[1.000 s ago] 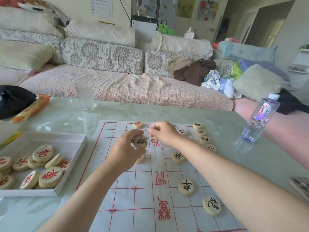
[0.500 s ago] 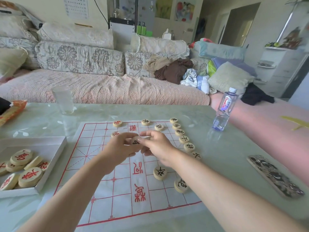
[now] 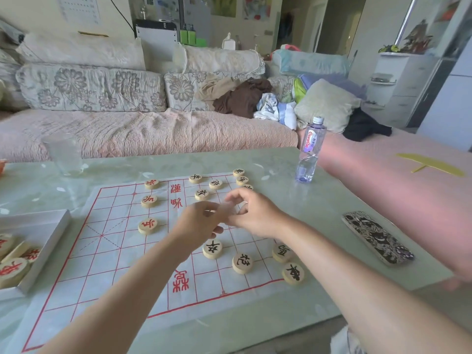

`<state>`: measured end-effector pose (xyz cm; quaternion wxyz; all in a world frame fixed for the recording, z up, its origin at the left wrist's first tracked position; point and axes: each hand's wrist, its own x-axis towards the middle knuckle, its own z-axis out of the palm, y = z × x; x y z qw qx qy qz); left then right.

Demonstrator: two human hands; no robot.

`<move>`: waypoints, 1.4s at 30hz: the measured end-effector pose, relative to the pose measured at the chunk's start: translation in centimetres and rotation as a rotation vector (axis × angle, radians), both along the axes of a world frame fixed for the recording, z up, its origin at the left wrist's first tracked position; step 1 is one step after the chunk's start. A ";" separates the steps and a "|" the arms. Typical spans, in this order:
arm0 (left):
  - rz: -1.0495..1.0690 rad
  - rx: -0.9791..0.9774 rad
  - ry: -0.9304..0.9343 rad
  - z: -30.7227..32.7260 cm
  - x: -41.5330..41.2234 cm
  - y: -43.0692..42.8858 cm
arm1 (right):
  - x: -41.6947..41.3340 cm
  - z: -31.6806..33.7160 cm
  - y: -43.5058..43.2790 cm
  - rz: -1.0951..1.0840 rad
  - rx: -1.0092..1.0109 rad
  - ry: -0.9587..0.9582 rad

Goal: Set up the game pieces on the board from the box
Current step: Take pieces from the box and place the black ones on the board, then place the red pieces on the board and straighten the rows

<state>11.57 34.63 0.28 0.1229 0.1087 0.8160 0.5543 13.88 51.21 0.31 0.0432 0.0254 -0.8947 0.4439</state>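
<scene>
Wooden round discs [image 3: 212, 249] on thin, red-gridded white board [image 3: 107, 251].

Soft daylight is filling the room and sheening the table [image 3: 255, 162]; fingertips [image 3: 229, 198] are smearing with motion, edges are bowing.

Left hand [image 3: 199, 224] meets right hand [image 3: 256, 215] above board [image 3: 115, 254].

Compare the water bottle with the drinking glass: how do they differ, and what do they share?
The water bottle is capped and carries a purple label; the drinking glass is open-topped and plain. The water bottle stands off the board's far right corner, the drinking glass off its far left. Both are clear and stand upright on the table.
</scene>
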 end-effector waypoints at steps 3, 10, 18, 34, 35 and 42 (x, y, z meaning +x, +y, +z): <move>-0.174 -0.282 0.225 -0.6 1.0 1.2 | 0.5 0.4 3.3 -0.146 0.084 0.017; -0.504 -0.686 0.380 -3.8 2.0 1.6 | 2.4 -1.2 8.5 -0.268 0.344 -0.175; -0.481 -0.698 0.595 -4.8 2.6 2.0 | 3.1 -2.6 7.7 -0.223 0.485 -0.224; -0.138 -0.559 0.544 -2.1 0.3 -6.4 | 1.5 0.6 -1.8 -0.039 0.464 -0.066; -0.109 -0.565 0.540 -2.0 0.1 -7.6 | 1.2 0.7 -3.1 -0.014 0.436 -0.052; 0.042 -0.598 0.523 -1.8 -0.5 -15.5 | -0.7 0.5 -13.1 0.132 0.284 -0.014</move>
